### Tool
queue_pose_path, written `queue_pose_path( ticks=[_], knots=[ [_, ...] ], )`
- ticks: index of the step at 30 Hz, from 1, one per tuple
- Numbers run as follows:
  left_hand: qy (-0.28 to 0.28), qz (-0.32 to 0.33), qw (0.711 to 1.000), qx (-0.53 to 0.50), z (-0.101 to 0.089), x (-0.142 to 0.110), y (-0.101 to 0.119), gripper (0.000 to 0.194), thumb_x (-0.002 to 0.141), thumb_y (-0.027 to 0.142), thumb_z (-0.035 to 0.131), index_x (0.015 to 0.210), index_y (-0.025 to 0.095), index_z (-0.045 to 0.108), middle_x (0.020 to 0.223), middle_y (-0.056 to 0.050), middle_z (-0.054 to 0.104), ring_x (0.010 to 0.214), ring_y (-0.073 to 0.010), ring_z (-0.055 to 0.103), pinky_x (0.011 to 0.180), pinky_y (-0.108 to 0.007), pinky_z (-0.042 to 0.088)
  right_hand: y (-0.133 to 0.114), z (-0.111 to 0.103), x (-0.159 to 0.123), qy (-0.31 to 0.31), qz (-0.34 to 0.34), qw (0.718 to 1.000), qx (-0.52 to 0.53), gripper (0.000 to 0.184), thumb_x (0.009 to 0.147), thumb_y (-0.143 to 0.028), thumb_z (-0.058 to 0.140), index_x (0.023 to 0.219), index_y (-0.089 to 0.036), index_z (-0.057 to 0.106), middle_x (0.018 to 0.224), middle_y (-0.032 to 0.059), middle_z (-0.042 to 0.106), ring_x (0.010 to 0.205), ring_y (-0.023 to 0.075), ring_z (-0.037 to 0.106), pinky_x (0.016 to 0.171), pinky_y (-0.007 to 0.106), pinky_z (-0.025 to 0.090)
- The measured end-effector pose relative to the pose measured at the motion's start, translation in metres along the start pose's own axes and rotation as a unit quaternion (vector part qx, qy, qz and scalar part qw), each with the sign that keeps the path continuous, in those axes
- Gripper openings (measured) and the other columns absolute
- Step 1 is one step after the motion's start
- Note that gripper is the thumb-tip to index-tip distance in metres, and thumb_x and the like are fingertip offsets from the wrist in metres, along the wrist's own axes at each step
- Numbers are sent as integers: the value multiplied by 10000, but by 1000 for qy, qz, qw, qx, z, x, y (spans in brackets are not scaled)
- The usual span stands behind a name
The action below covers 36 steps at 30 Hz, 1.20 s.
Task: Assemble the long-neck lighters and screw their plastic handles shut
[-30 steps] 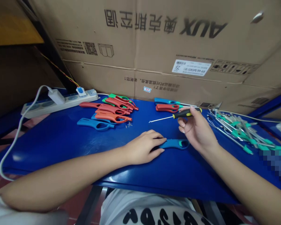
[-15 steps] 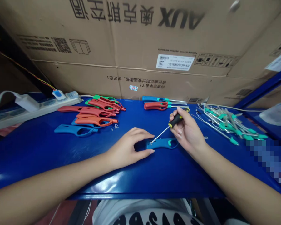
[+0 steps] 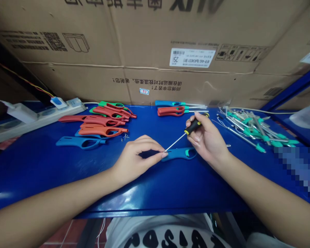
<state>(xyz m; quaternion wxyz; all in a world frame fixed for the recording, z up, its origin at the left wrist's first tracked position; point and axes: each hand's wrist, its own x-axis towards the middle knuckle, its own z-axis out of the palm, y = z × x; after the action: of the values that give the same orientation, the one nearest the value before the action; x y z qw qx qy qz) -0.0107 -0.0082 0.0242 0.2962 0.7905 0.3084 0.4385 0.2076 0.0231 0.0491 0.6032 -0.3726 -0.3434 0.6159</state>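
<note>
A blue plastic lighter shell (image 3: 180, 153) lies flat on the blue table (image 3: 41, 165) in front of me. My left hand (image 3: 134, 160) pinches thumb and forefinger together at the shell's left end, right at the screwdriver's tip. My right hand (image 3: 206, 141) is closed round a screwdriver (image 3: 189, 130) with a black and yellow handle. Its thin shaft slants down and left to the shell's left end.
A heap of red, blue and green shells (image 3: 100, 122) lies at the back left, a few tiny screws (image 3: 124, 137) beside it. Two assembled lighters (image 3: 174, 107) lie at the back middle. Metal rods with green parts (image 3: 250, 129) are piled right. A power strip (image 3: 36, 115) sits far left, cardboard boxes (image 3: 155, 51) behind.
My right hand swung the screwdriver from level down onto the shell's left end. My left hand rose from lying flat on the shell into a pinch at the tip.
</note>
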Motion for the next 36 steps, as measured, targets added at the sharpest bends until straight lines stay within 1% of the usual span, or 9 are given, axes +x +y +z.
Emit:
queue_pose_path(
  ticks=[7,12,16,20,22,24,27,31,36],
  knots=[
    [5,20,1000,7,2,-1,-4,30,854,188,780,883,190,776,861,-26,779,816,-157,687,787,-302,548,1,-1,0,-6,-8,1000,-11,296,773,-419,779,740,-195,588,685,-28,623,356,23,355,324,222,200],
    [0,20,999,33,3,-2,-4,12,860,197,771,870,192,770,853,-24,776,801,-160,679,777,-310,540,-1,0,-5,-32,-63,995,-64,314,805,-446,761,734,-196,586,705,-11,644,351,38,398,316,226,249],
    [-40,17,997,70,2,-4,-4,54,883,207,737,834,195,755,804,-13,758,769,-162,641,776,-331,515,-5,3,-12,-76,-107,982,-133,293,865,-437,726,751,-201,594,730,4,667,369,61,468,314,224,341],
    [-89,20,990,103,3,-7,-4,100,903,209,699,819,200,751,780,-11,747,758,-171,616,774,-347,491,-7,6,-22,-128,-126,960,-216,280,874,-446,722,800,-205,600,731,5,675,381,75,510,331,229,419],
    [-104,18,988,109,4,-8,-5,113,910,209,687,816,200,747,785,-9,747,760,-172,614,775,-346,484,-7,8,-28,-145,-144,950,-235,247,873,-430,727,870,-214,607,728,-4,667,379,77,519,337,231,440],
    [-112,15,988,108,4,-8,-5,111,911,206,684,815,195,739,799,-8,748,772,-172,617,783,-343,481,-7,9,-32,-160,-172,942,-239,231,883,-386,725,1013,-243,599,759,-15,664,383,78,523,338,232,452],
    [-119,14,987,106,3,-7,-5,96,914,207,679,837,187,731,828,-14,750,793,-175,623,795,-339,480,-7,8,-36,-191,-193,933,-235,327,914,-313,694,1192,-302,523,843,-17,666,431,86,540,371,244,496],
    [-114,20,988,102,2,-6,-5,95,932,220,665,871,181,727,844,-28,747,806,-180,634,798,-338,480,-7,6,-37,-216,-204,924,-241,389,931,-253,667,1265,-331,483,931,6,663,531,108,582,407,250,531],
    [-122,21,989,83,3,-5,-4,90,936,218,664,880,187,727,854,-26,750,810,-173,641,821,-342,488,-2,7,-36,-193,-233,917,-260,534,909,-218,692,1356,-384,450,951,21,664,695,155,667,468,248,551]
  ],
)
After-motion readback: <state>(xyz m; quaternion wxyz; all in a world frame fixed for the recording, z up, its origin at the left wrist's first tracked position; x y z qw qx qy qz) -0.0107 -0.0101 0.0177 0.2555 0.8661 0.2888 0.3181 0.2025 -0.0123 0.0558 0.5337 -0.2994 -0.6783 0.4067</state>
